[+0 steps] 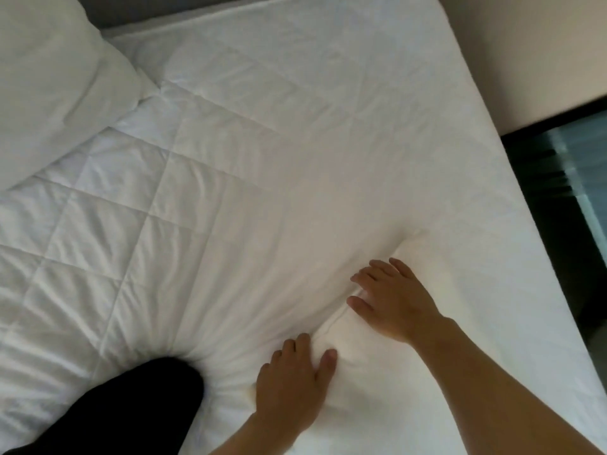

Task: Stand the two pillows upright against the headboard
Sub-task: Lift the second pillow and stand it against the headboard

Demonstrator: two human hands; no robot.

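While both my hands are down on the bedding, I judge the pillow step has not really begun — this looks like smoothing or pressing the sheet first.

Starting at the left, the one plump white fabric pillow I can see lies slumped in the upper-left corner, its far edge near the strip of dark grey headboard that shows along the top; whether it touches the headboard I cannot tell. It looks tilted and sagging rather than upright. A second pillow is not in view at all.

Below it stretches the white quilted mattress cover, its diamond stitching bare on the left, and my knee in a black trouser leg sinks into it at the bottom edge. Further right a smooth white bed sheet lies over the quilting.

My left hand rests flat on a raised fold of the sheet, fingers spread wide, holding nothing. My right hand, just beyond it, is likewise open and flat on the same ridge, gripping nothing as far as I can see.

Next, I think, I must lift both hands off, reach up-left to the pillow, take it by its sides and prop it on edge against the headboard — then find the second one.

No containers are in sight, so nothing to report there.
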